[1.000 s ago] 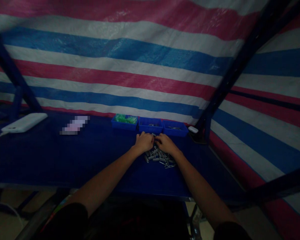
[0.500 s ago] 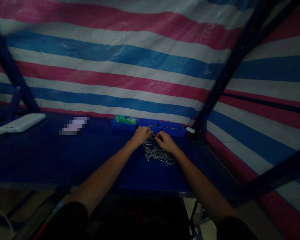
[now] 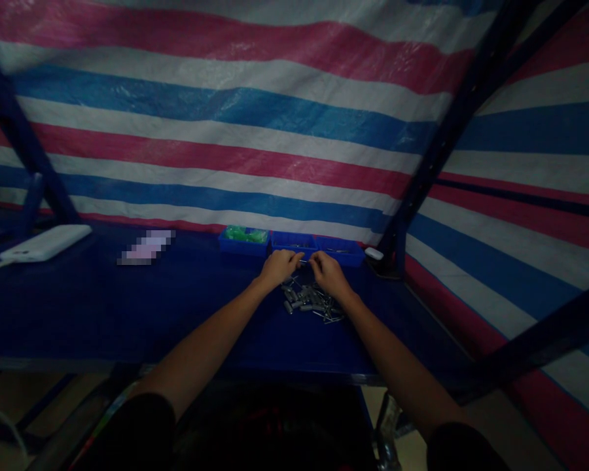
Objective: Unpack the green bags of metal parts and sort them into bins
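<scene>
My left hand (image 3: 278, 269) is closed in a pinch above the table, just in front of the blue bins. A thin, shiny metal rod (image 3: 303, 261) bridges the small gap between its fingertips and those of my right hand (image 3: 328, 272), which is pinched as well. What the fingertips cover of the rod is hidden. Below and between the hands lies a loose pile of short grey cylinders (image 3: 294, 305) and thin metal pins (image 3: 332, 319), partly hidden by my right hand.
Three blue bins stand in a row behind my hands: the left bin (image 3: 244, 248) holds green plastic, the middle bin (image 3: 294, 239) and right bin (image 3: 343, 256) small metal parts. A white power bank (image 3: 46, 243) with a cable, a blurred-out item (image 3: 147, 247) and a small white case (image 3: 373, 254) lie on the blue table (image 3: 127, 314).
Both hands have shifted slightly, and my right fingertips point more toward the bins. The metal rod between the fingertips shows more plainly now. The pile looks much the same.
</scene>
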A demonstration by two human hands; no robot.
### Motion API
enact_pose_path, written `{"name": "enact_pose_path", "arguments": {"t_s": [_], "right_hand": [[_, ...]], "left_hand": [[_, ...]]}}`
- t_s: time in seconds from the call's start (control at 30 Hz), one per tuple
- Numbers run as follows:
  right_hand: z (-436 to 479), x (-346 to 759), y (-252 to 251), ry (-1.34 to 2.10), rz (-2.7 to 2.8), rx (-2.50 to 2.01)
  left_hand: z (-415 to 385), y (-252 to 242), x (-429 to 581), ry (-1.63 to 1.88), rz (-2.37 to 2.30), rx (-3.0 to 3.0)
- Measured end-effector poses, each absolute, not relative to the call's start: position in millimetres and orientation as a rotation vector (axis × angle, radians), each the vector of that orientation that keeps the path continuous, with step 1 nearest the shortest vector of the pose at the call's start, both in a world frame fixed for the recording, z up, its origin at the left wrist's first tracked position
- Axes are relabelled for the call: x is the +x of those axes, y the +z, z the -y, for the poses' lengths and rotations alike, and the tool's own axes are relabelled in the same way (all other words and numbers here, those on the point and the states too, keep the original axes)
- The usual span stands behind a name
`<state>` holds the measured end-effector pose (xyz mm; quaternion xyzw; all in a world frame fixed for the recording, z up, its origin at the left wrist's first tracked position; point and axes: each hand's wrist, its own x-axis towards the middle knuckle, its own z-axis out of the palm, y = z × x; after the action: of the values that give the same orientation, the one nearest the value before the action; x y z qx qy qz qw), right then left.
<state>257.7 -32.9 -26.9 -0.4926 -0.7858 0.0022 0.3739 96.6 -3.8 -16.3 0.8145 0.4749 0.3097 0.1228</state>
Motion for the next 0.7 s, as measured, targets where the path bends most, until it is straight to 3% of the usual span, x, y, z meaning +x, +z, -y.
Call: {"name": "enact_pose_path", "arguments": {"t_s": [0.43,0.6,0.7], "right_hand": [[34,258,-26,0.002,1.964,-1.259],[37,256,-20,-0.043,2.003,-1.223],[29,265,-12,-0.189,1.931,-1.303]], "left_hand": [[10,-14,95,1.069,-1.182,2.458],[11,-11,95,0.933,-1.38,2.493],[12,-8,93,0.647,-1.508,2.471]]}}
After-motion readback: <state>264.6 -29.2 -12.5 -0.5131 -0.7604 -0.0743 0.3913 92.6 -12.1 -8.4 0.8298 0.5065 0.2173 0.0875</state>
